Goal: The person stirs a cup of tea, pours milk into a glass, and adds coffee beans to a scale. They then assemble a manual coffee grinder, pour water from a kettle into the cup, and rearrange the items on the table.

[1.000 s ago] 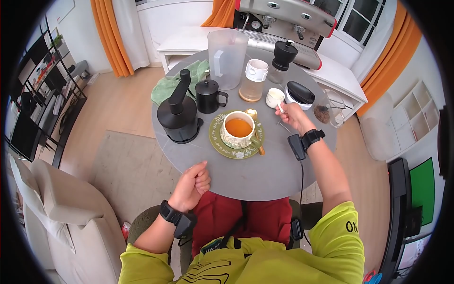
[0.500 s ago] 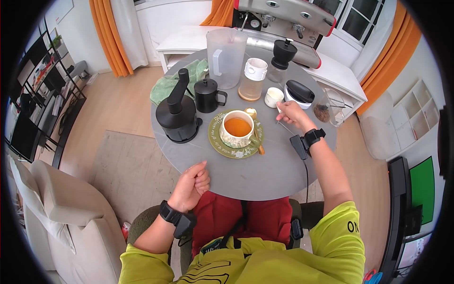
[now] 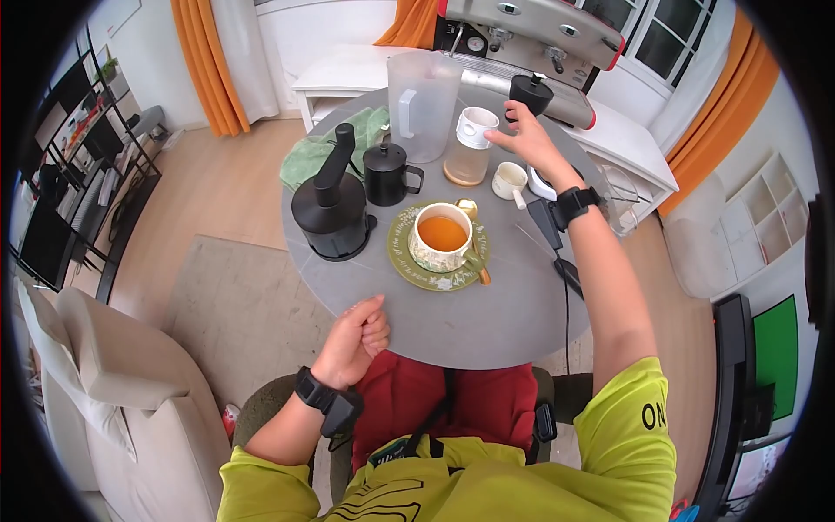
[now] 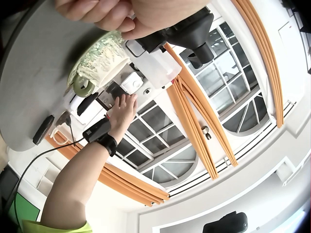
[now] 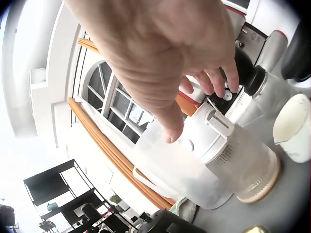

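Note:
My right hand (image 3: 537, 146) reaches over the back right of the table, thumb and fingers spread and holding nothing. In the right wrist view, its thumb and fingertips hang near the white top of a clear glass jar (image 5: 243, 167). Behind the hand is a black-topped grinder (image 3: 529, 90), partly hidden. Below it stands a small white handled cup (image 3: 507, 182). Near the front table edge my left hand (image 3: 355, 337) rests with loosely curled fingers, holding nothing. A patterned cup of amber liquid (image 3: 428, 256) sits on a green saucer (image 3: 409, 269) with a gold-coloured spoon (image 3: 484, 277).
A black cranked canister (image 3: 326, 222), a black lidded mug (image 3: 384, 178), a frosted pitcher (image 3: 424, 117) and a green cloth (image 3: 304, 157) stand at the left and back of the grey table (image 3: 435, 335). Behind is an espresso machine (image 3: 531, 39). A thin metal rod (image 3: 532, 239) lies at right.
My right hand has let go of the small white cup's handle and moved away and to the back, opening near the jar and grinder. My left hand stays where it was.

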A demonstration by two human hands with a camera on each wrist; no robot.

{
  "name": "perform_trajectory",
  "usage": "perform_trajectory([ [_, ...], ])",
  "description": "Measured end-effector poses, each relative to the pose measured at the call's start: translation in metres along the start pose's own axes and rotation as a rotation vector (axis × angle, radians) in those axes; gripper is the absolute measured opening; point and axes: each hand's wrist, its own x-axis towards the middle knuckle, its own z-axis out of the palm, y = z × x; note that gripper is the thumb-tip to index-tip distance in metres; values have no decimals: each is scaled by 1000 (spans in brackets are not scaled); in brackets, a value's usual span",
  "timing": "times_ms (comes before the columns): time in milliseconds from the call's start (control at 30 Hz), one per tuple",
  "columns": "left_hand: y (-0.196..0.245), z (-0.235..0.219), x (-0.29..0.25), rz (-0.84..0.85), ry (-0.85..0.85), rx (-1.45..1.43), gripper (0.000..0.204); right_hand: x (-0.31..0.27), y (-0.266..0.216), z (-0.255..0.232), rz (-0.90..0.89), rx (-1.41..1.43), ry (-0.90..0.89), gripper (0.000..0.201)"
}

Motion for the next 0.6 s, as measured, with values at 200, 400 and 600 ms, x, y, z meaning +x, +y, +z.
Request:
perform_trajectory([
  [200, 3, 1, -1, 8, 4, -2, 37, 20, -2, 24, 33, -30, -72, 91],
  [400, 5, 3, -2, 24, 16, 3, 36, 27, -3, 32, 22, -51, -60, 84],
  [600, 4, 2, -1, 21, 16, 6, 36, 27, -8, 33, -21, -138, 8, 81],
])
